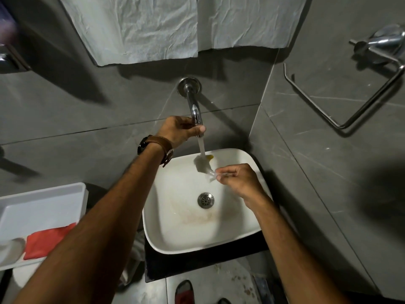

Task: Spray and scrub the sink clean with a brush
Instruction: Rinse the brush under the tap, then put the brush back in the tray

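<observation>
Overhead, the head view shows grey tiled walls and one white sink (236,229) on a dark desk (197,263). The left hand (177,129) grips the single tap (195,110); water runs. The right hand (237,179) pinches one clear-handled brush (202,164) under the stream, above one drain (205,200).

Dim grey marble-veined wall tiles (92,110), crumpled paper sheets (140,29) above, chrome towel ring (350,99).
</observation>
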### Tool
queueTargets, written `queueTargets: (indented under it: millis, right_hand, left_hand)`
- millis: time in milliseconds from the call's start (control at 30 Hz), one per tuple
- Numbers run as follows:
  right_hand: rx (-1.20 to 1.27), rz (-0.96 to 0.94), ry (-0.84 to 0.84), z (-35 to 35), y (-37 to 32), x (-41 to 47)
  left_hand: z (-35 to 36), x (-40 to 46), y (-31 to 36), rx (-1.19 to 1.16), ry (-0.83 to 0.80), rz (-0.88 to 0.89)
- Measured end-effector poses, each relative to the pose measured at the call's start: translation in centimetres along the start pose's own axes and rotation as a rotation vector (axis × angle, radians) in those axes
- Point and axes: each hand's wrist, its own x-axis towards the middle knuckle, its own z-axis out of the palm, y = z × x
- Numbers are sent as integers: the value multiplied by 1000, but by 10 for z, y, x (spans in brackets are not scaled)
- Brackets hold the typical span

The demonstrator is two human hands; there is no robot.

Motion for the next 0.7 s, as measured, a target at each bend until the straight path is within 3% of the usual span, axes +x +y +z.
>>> queueTargets:
  millis: [133,300,400,500,600,700]
  right_hand:
    - [-94,33,-9,5,13,-6]
    - [-15,26,3,7,18,-7]
    - [17,-3,55,6,14,-4]
    - [15,12,91,3,9,-3]
    - [-83,62,16,4,10,-3]
    - [-113,58,-25,18,12,-9]
  left_hand:
    - [13,1,1,58,123,-27]
    - [34,-1,2,199,402,-59]
    - [38,1,2,248,473,-59]
    - [40,-2,-1,198,486,-24]
    - [42,-15,-13,25,502,40]
    - [37,-31,-40,-64,560,-7]
